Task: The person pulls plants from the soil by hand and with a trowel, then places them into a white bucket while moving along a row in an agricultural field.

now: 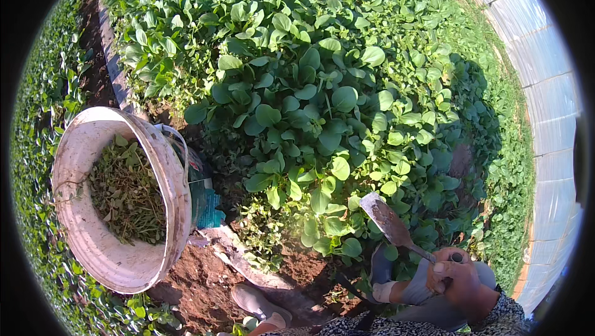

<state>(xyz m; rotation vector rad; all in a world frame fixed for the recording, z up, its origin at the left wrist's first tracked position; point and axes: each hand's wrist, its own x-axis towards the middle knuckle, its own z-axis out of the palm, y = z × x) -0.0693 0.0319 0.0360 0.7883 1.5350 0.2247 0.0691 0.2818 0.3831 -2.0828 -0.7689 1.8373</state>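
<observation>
My right hand (455,281) is closed around the handle of a hand trowel (387,219) at the lower right. The trowel's flat, soil-smeared blade points up and to the left, held above the leafy green plants (322,116). The dark round end of the handle shows above my fingers. My left hand cannot be made out; patterned cloth (322,327) and a strip of skin lie along the lower edge. To the left, a dirty white bucket (176,203) leans with its mouth toward me. Pulled, wilting greens (130,190) fill its lower part.
Low plants grow densely across the bed. My grey shoes (255,304) stand at the bed's near edge, beside brown soil (201,280) and a pale strip (248,261). A translucent plastic sheet wall (548,113) curves along the right. More rows of plants grow beyond the bucket.
</observation>
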